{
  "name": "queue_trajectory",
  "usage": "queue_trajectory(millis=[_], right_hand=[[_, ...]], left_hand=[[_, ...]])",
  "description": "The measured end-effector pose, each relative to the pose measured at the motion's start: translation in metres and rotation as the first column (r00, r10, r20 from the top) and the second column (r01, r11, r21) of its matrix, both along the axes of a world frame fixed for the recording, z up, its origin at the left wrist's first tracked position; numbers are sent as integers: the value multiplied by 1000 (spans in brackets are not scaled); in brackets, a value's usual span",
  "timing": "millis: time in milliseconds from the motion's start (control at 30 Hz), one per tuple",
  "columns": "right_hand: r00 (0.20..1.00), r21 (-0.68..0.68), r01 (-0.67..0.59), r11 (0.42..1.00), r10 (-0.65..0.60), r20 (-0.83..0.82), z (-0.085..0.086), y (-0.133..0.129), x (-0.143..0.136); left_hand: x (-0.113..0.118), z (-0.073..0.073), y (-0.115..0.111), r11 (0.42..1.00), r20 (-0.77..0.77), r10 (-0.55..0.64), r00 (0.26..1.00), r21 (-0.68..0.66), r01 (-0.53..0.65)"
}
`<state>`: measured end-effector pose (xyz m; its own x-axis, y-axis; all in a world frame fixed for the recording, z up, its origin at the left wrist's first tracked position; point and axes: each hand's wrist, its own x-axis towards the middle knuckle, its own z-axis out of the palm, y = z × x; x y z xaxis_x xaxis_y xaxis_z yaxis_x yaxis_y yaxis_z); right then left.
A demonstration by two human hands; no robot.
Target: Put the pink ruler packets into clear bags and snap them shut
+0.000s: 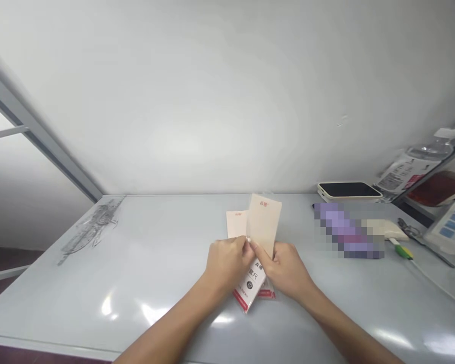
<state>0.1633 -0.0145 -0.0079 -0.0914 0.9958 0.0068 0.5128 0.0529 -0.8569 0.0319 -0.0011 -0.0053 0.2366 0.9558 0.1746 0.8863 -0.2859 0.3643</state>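
On shiny gry tbl: pkt in fingers; wht wall behind.

Bright, soft, slightly hazy light.
Glare spots the surface from four to eight o'clock; pixelation masks a purple item past three; edges stretch.

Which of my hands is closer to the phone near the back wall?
Right. Your right hand is left of the phone and nearer to you; your left hand is even farther left. Both are at the packets.
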Motion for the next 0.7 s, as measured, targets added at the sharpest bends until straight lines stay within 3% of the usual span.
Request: queue_trajectory(millis=[133,200,300,400,500,567,700], right_hand=[[977,-58,12,998,-24,-212,5,4,2],[935,-96,-5,995,-29,-354,9,7,4],[859,-139,-49,989,-29,-512,11,12,9],[817,-180,-70,981,-47,-575,11,16,12],[797,-205,-66,977,-73,-600,9,18,14],[793,-204,-76,976,-65,-606,8,19,15],[805,-182,-125,975,-8,-594,9,20,17]], left_hand=[[-6,4,7,1000,223,11,975,13,-14],[-11,6,13,999,421,50,905,-29,-41],[-17,5,22,977,623,171,763,-207,-49],[-18,3,25,956,675,233,700,-292,-37],[-15,5,21,991,679,122,724,-128,-47],[-13,8,19,998,666,33,745,-61,10],[-12,11,17,946,745,28,666,-235,223]])
